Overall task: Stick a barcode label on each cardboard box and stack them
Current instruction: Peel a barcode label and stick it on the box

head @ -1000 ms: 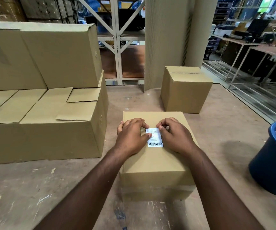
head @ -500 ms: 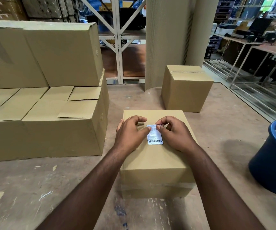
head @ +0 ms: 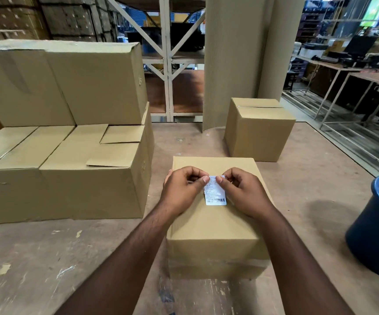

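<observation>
A closed cardboard box [head: 215, 226] stands on the worktable right in front of me. A white barcode label [head: 215, 196] lies on its top face, barcode end toward me. My left hand [head: 184, 192] and my right hand [head: 243, 194] rest on the box top on either side of the label. Both thumbs meet on the label's far edge, and the other fingers are curled in. A second closed box [head: 257, 130] stands behind, to the right. A stack of larger boxes [head: 70, 155] fills the left.
The brown worktable [head: 320, 178] runs to an edge on the right. A blue bucket [head: 375, 228] stands just past that edge. An upright roll of corrugated cardboard [head: 236, 60] rises behind the boxes, with metal shelving [head: 168, 64] beyond.
Both thumbs have slid from the label's sides up to its far edge. The box and the label have stayed in place.
</observation>
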`<state>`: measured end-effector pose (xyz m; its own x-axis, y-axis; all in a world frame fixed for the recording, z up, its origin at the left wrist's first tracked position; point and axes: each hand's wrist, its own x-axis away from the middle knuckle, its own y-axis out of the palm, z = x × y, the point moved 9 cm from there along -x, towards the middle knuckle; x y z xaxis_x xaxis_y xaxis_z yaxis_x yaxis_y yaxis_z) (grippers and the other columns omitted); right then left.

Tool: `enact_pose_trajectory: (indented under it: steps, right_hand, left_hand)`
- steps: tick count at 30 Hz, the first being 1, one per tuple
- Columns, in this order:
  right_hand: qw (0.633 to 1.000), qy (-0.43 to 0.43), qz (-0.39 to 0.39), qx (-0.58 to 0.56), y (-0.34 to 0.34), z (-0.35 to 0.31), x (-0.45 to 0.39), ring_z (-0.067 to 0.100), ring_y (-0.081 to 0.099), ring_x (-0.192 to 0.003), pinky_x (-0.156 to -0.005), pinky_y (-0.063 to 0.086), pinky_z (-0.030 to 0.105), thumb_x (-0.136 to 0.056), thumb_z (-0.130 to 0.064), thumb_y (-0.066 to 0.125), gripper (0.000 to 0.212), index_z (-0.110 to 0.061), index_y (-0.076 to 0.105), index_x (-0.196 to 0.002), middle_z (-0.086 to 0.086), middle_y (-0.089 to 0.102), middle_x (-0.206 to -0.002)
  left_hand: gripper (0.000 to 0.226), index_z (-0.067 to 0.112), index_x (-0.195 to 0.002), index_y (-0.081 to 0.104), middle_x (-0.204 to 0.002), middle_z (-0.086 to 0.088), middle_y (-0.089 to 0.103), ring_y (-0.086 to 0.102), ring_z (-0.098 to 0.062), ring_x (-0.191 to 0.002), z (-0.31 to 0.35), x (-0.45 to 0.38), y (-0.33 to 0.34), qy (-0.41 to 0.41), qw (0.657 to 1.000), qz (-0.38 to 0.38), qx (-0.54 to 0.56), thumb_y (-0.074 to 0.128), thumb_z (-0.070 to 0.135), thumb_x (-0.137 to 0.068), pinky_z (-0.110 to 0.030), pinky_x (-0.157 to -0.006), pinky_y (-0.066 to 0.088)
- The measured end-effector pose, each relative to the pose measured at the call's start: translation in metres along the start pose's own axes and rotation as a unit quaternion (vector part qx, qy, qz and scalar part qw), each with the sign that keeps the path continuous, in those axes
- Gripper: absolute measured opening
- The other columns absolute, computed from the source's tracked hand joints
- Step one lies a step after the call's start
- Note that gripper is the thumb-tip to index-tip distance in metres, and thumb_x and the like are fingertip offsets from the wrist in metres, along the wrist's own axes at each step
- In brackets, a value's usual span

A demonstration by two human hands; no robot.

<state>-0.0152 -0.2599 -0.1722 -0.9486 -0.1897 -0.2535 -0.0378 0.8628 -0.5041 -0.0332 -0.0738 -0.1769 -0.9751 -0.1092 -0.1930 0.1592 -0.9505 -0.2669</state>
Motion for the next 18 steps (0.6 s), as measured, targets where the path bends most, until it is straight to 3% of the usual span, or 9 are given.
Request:
enact_pose_trajectory:
  steps: [2, 4, 6, 9, 12, 15, 18]
  right_hand:
    - [0.991, 0.018, 0.037, -0.124, -0.011, 0.0, 0.0, 0.003, 0.052, -0.06, -0.055, 0.042, 0.025, -0.102, -0.029, 0.065, 0.023, -0.01, 0.064, -0.09, -0.012, 0.062, -0.071]
    - [0.975, 0.062, 0.089, -0.196, -0.025, 0.007, -0.001, 0.004, 0.051, -0.056, -0.045, 0.041, 0.022, -0.103, -0.026, 0.063, 0.025, -0.004, 0.061, -0.093, -0.003, 0.06, -0.071]
    - [0.959, 0.09, 0.133, -0.232, -0.037, 0.015, -0.002, 0.005, 0.051, -0.053, -0.042, 0.037, 0.019, -0.103, -0.028, 0.063, 0.022, -0.011, 0.063, -0.091, -0.005, 0.061, -0.069]
    - [0.945, 0.11, 0.17, -0.259, -0.045, 0.025, 0.0, 0.008, 0.053, -0.057, -0.047, 0.039, 0.02, -0.103, -0.032, 0.065, 0.018, -0.018, 0.065, -0.09, -0.008, 0.065, -0.071]
    - [0.939, 0.125, 0.181, -0.264, -0.045, 0.028, 0.004, 0.009, 0.056, -0.058, -0.05, 0.04, 0.023, -0.102, -0.03, 0.065, 0.015, -0.019, 0.066, -0.092, -0.009, 0.067, -0.075]
    - [0.929, 0.129, 0.2, -0.282, -0.051, 0.025, 0.008, 0.01, 0.06, -0.061, -0.052, 0.042, 0.025, -0.102, -0.029, 0.066, 0.014, -0.02, 0.065, -0.091, -0.004, 0.071, -0.082]
    - [0.947, 0.123, 0.181, -0.236, -0.057, 0.026, 0.022, 0.012, 0.066, -0.071, -0.061, 0.048, 0.031, -0.099, -0.024, 0.07, 0.006, -0.019, 0.067, -0.099, 0.006, 0.076, -0.094]
  left_hand:
    - [0.013, 0.026, -0.106, 0.07, -0.087, -0.002, 0.074, 0.067, -0.007, -0.082, -0.003, 0.0, -0.002, -0.021, 0.997, -0.014, 0.068, 0.073, 0.027, -0.094, -0.03, -0.086, 0.053]
    - [0.013, 0.027, -0.113, 0.067, -0.092, -0.002, 0.076, 0.067, -0.004, -0.087, -0.007, 0.001, -0.004, -0.04, 0.996, -0.024, 0.071, 0.062, 0.03, -0.101, -0.023, -0.081, 0.048]
    - [0.015, 0.03, -0.109, 0.07, -0.094, 0.004, 0.077, 0.068, -0.005, -0.092, -0.011, 0.002, -0.004, -0.042, 0.997, -0.024, 0.052, 0.057, 0.031, -0.104, -0.027, -0.085, 0.047]
    - [0.012, 0.039, -0.101, 0.072, -0.095, 0.014, 0.076, 0.068, -0.003, -0.097, -0.015, 0.003, -0.003, -0.027, 0.999, -0.021, -0.018, 0.064, 0.032, -0.096, -0.039, -0.102, 0.049]
    - [0.016, 0.043, -0.103, 0.07, -0.103, 0.023, 0.071, 0.063, 0.001, -0.104, -0.007, 0.005, -0.001, 0.025, 0.992, -0.024, -0.12, 0.064, 0.042, -0.087, -0.052, -0.112, 0.04]
    - [0.019, 0.039, -0.112, 0.068, -0.117, 0.023, 0.064, 0.049, -0.005, -0.117, 0.005, 0.011, 0.0, 0.054, 0.972, -0.022, -0.229, 0.061, 0.037, -0.094, -0.05, -0.115, 0.034]
    - [0.019, 0.037, -0.112, 0.069, -0.116, 0.023, 0.065, 0.05, -0.006, -0.117, 0.01, 0.014, -0.001, 0.061, 0.972, -0.013, -0.225, 0.058, 0.034, -0.097, -0.05, -0.115, 0.035]
